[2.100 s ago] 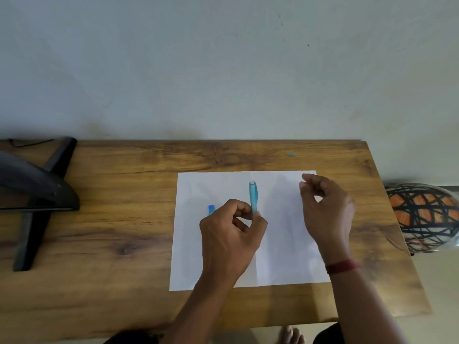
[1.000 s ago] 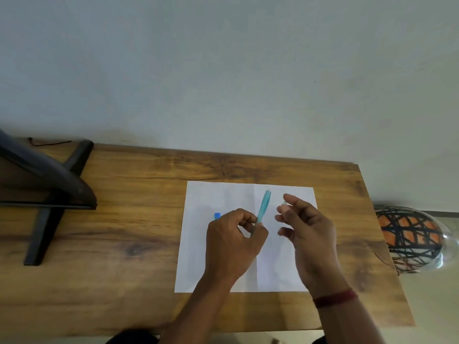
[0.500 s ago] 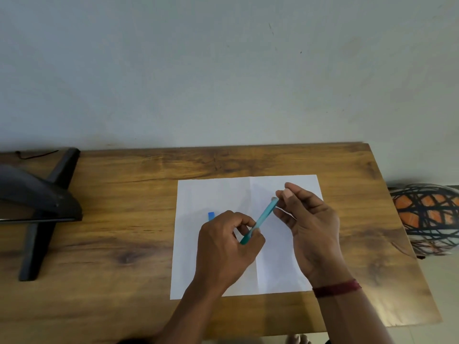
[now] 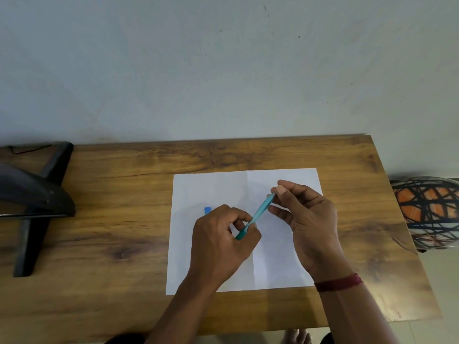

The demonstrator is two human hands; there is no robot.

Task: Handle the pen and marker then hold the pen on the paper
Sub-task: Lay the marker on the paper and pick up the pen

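Observation:
A translucent teal pen (image 4: 258,214) is held slanted above a white sheet of paper (image 4: 218,184) on the wooden table. My left hand (image 4: 221,242) grips the pen's darker lower end between thumb and fingers. My right hand (image 4: 308,219) pinches the pen's upper end with thumb and forefinger. Just left of my left hand a small blue piece (image 4: 207,209) shows on the paper, mostly hidden by the hand; I cannot tell whether it is the marker.
The wooden table (image 4: 111,219) stands against a pale wall. A dark stand with a black base (image 4: 37,202) occupies its left end. Off the right edge sits a round object with black and orange pattern (image 4: 429,209). A red band circles my right wrist.
The pen went from upright in my left hand to slanted to the right. My right hand came in from the right and took hold of the pen's upper end.

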